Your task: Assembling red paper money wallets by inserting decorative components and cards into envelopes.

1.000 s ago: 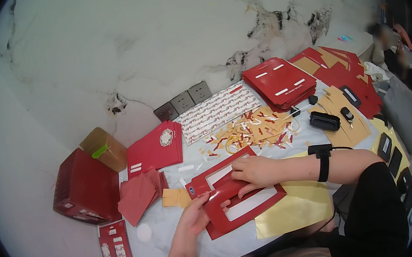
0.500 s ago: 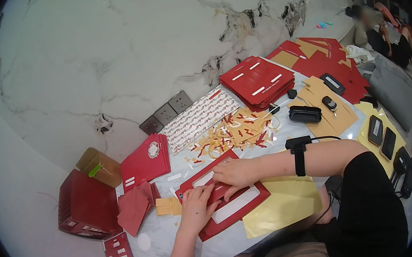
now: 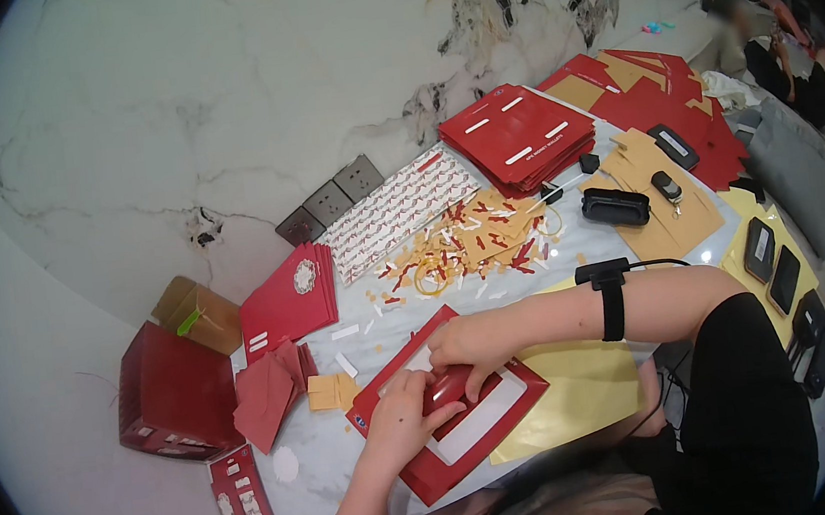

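1. From my end, the red cardboard sheet (image 3: 429,479) lies aslant on the marble tabletop (image 3: 335,472), its near corner close to the table's edge.
2. My left hand (image 3: 399,418) squeezes the sheet's curled middle strip (image 3: 451,386) between thumb and fingers; some fingertips are hidden.
3. My right hand (image 3: 472,344) is clamped on that strip too, just beside the left.
4. Rightward I have little room: the yellow sheet (image 3: 573,396) borders the cardboard.
5. Leftward, bare marble runs below the small tan cards (image 3: 326,391); paper scraps (image 3: 481,240) limit the far side.
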Demonstrator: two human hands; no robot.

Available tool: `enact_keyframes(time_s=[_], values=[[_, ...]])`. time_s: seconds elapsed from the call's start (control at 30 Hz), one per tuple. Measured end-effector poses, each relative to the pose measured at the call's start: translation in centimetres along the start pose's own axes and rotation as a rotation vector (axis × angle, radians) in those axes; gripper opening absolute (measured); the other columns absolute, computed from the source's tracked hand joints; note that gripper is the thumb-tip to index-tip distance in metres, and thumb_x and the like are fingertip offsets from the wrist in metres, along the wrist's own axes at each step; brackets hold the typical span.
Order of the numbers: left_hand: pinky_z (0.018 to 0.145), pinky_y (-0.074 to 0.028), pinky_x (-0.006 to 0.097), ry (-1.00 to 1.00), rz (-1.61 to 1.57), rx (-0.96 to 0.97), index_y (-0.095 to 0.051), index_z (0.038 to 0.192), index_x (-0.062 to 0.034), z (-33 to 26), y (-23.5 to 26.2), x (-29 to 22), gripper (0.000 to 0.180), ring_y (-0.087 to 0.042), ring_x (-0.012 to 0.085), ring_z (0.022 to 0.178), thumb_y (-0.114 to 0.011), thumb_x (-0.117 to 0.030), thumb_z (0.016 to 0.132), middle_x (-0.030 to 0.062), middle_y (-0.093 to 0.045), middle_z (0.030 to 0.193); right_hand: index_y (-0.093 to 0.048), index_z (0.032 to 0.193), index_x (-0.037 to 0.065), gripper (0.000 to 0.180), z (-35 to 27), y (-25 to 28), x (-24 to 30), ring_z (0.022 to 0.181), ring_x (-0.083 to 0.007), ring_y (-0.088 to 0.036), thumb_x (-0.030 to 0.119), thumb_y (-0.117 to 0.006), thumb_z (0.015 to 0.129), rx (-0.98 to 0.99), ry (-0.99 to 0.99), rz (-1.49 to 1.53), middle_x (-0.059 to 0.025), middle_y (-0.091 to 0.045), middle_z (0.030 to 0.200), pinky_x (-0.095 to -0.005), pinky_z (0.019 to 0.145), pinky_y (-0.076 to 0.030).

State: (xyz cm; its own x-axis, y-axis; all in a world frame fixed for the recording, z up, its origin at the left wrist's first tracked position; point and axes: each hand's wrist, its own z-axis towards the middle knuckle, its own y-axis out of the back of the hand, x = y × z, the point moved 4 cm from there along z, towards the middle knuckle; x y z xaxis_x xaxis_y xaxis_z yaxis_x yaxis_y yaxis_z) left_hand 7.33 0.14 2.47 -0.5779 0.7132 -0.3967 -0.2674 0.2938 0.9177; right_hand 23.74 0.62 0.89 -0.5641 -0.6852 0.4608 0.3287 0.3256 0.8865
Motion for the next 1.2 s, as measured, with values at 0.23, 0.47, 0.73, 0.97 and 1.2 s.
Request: enact_keyframes(time_s=[0.23, 0.47, 0.73, 0.97, 1.2], values=[[0.084, -0.049, 0.045, -0.045, 0.172, 0.066, -0.053, 0.108, 0.0055, -1.3, -1.4, -0.9, 0.045, -0.057, 0.0385, 0.095, -0.071, -0.025, 0.080, 0.0204, -0.056, 0.098, -0.062, 0.110, 0.001, 0.049, -0.4, -1.8, 2.5, 0.104, -0.0278, -0.060, 0.027, -0.078, 0.072, 0.036, -0.013, -0.304, -0.0129, -0.063, 0.104, -0.0410, 0.097, -0.041], [0.081, -0.047, 0.046, -0.130, 0.378, 0.107, -0.053, 0.102, 0.0055, -3.2, -1.8, -2.3, 0.043, -0.055, 0.0383, 0.086, -0.070, -0.024, 0.076, 0.0172, -0.054, 0.089, -0.064, 0.106, 0.004, 0.038, -0.4, -3.6, 4.5, 0.100, -0.0246, -0.060, 0.022, -0.073, 0.074, 0.000, -0.037, -0.304, -0.0084, -0.063, 0.099, -0.0390, 0.095, -0.036], [0.078, -0.050, 0.044, -0.035, 0.238, 0.120, -0.051, 0.104, 0.0063, -5.1, -2.2, -1.8, 0.046, -0.057, 0.0384, 0.088, -0.071, -0.020, 0.073, 0.0185, -0.054, 0.093, -0.060, 0.107, 0.002, 0.023, -1.5, -5.2, 6.0, 0.094, -0.0241, -0.061, 0.013, -0.050, 0.089, -0.225, -0.016, -0.406, -0.0093, -0.062, 0.094, -0.0435, 0.093, -0.038], [0.080, -0.050, 0.045, -0.071, 0.181, 0.057, -0.048, 0.112, 0.0081, -5.8, -2.1, -1.7, 0.048, -0.056, 0.0405, 0.093, -0.070, -0.012, 0.074, 0.0226, -0.051, 0.101, -0.056, 0.112, 0.002, 0.025, -1.0, -6.1, 6.1, 0.086, -0.0250, -0.062, 0.013, -0.049, 0.091, -0.422, 0.018, -0.330, -0.0103, -0.062, 0.089, -0.0396, 0.090, -0.040], [0.081, -0.050, 0.047, -0.060, 0.163, 0.068, -0.045, 0.113, 0.0096, -6.0, -2.5, -1.5, 0.048, -0.055, 0.0427, 0.093, -0.068, -0.009, 0.074, 0.0243, -0.051, 0.102, -0.057, 0.112, 0.003, 0.025, -0.7, -6.0, 6.1, 0.087, -0.0243, -0.063, 0.014, -0.049, 0.091, -0.325, 0.006, -0.362, -0.0102, -0.064, 0.090, -0.0380, 0.089, -0.040]])
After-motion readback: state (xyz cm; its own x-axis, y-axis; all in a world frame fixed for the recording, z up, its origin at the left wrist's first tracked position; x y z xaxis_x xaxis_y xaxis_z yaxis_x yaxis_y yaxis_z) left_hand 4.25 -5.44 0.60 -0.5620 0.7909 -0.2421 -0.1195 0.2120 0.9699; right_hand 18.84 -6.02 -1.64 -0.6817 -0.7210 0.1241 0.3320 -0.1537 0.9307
